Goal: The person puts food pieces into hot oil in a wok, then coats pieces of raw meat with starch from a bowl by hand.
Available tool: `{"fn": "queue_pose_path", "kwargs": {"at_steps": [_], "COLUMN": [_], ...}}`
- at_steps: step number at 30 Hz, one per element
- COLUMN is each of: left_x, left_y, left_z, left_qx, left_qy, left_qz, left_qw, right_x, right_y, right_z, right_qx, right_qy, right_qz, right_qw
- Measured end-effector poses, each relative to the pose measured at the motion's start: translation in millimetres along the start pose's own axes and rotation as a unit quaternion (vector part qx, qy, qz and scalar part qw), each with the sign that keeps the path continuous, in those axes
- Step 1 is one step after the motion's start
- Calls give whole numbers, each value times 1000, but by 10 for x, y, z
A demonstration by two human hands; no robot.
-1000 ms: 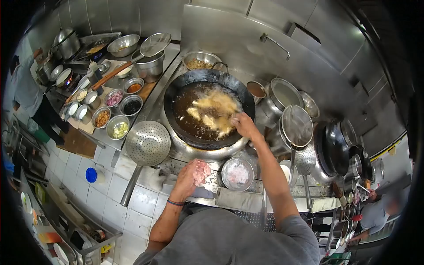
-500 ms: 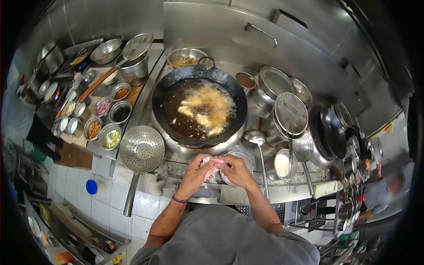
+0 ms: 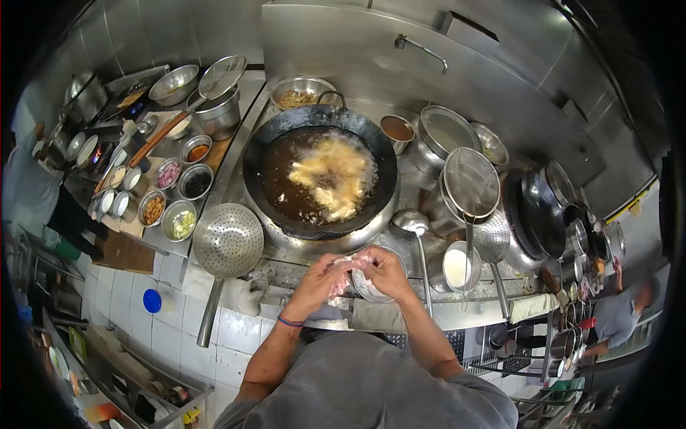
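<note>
Pale pink raw meat (image 3: 339,283) is held between both hands, in front of the wok. My left hand (image 3: 314,287) is wrapped round most of it. My right hand (image 3: 386,274) pinches its upper right part, over a metal bowl (image 3: 366,287) with whitish contents that my fingers partly cover. Beyond the hands, golden pieces (image 3: 332,175) bubble in dark oil in a large black wok (image 3: 256,207).
Left of the wok lies a perforated ladle (image 3: 229,241); a solid ladle (image 3: 411,221) and a strainer (image 3: 471,183) on a pot are at right. Ingredient bowls (image 3: 179,220) stand at left. One person (image 3: 36,179) is far left, another (image 3: 616,314) far right.
My right hand has come back from above the wok to the meat in my left hand. The view has shifted, and the solid ladle at right now shows fully.
</note>
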State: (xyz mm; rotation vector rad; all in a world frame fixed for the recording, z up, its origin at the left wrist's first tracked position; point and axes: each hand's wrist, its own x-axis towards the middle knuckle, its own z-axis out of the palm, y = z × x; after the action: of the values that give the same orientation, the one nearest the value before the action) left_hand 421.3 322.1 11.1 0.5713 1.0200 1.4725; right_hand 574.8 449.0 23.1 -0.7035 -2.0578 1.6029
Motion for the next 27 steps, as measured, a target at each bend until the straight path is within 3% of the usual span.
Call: {"fn": "queue_pose_path", "kwargs": {"at_steps": [2,5,8,12,15,22,27], "left_x": [-53,-131,-247,-250,-198,-48,132], "left_y": [34,75,159,107,59,-143,-331], "left_z": [31,121,173,211,252,356,366], "left_qx": [6,48,163,267,318,482,447], "left_qy": [10,50,72,69,87,129,105], "left_qz": [10,34,78,149,166,240,242], "left_qw": [1000,997,981,949,929,833,855], "right_x": [30,48,-37,-28,-50,-116,-56], "right_y": [-18,-97,-341,-387,-358,-75,241], "right_z": [-23,0,-47,-46,-114,-124,-165], "right_qx": [58,-85,-176,-110,-115,-171,-179], "right_qy": [-14,-8,-62,-92,-143,-80,12], "right_qz": [38,-114,-160,-231,-185,-150,-92], "right_qw": [998,990,969,962,966,971,980]}}
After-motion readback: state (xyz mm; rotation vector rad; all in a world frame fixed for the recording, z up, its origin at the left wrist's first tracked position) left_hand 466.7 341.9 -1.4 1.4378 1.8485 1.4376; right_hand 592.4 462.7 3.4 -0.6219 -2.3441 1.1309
